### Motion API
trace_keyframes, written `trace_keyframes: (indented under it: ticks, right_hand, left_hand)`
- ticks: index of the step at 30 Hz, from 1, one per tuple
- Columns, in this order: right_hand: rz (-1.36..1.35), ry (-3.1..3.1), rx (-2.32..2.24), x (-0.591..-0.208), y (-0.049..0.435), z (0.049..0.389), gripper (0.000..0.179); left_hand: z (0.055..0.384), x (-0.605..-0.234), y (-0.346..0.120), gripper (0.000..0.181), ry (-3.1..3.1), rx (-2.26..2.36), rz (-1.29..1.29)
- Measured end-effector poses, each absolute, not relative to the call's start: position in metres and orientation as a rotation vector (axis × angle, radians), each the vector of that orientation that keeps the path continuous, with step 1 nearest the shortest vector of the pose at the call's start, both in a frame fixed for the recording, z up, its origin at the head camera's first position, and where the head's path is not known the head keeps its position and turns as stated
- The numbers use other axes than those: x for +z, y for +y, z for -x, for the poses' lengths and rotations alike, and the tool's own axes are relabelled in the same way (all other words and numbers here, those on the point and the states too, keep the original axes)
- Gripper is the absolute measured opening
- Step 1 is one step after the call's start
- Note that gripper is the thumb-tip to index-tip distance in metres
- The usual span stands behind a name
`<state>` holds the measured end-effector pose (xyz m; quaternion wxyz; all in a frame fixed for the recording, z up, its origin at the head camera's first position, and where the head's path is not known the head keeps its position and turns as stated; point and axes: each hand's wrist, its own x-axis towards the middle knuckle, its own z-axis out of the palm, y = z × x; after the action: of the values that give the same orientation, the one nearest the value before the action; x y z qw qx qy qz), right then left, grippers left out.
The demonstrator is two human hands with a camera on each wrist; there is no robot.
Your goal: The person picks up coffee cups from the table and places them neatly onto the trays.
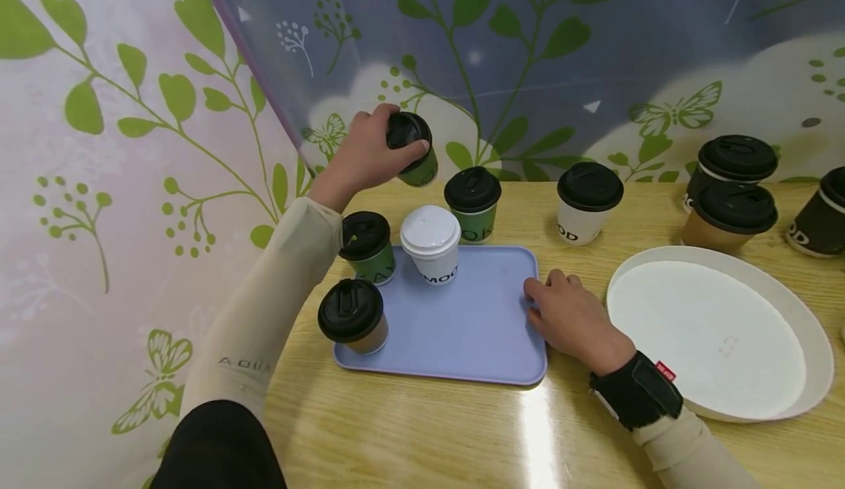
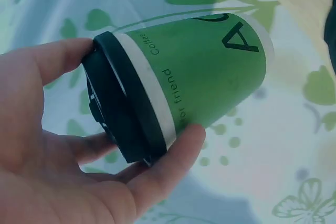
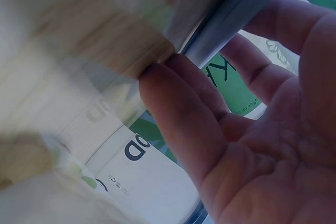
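My left hand grips a green paper cup by its black lid, tilted and raised above the table behind the tray. At the right edge of a blue tray, my right hand holds the rim with curled fingers. On the tray's left part stand a green cup with a black lid, a white cup with a white lid, and a brown cup with a black lid. Just behind the tray is another black-lidded green cup.
A round white tray lies to the right of my right hand. Behind it stand a white cup, a brown cup and dark cups, all black-lidded. Patterned cloth walls border the wooden table at the back and left.
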<state>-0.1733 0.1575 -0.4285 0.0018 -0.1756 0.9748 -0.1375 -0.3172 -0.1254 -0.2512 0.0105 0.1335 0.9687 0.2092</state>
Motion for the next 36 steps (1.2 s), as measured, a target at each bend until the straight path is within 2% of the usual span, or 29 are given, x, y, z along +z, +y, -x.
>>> trace_keyframes:
  ticks: [8, 18, 36]
  right_hand:
    - [0.558, 3.065, -0.427, -0.428, 0.157, 0.173, 0.014]
    - [0.56, 3.074, -0.415, -0.429, 0.157, 0.173, 0.015]
    - [0.547, 3.059, -0.404, -0.43, 0.157, 0.174, 0.015]
  left_hand:
    - [0.281, -0.236, -0.128, 0.085, 3.124, 0.807, -0.414]
    - [0.229, -0.227, -0.128, 0.078, 3.255, 0.985, -0.559]
    - [0.151, -0.238, -0.131, 0.067, 3.277, 1.143, -0.809]
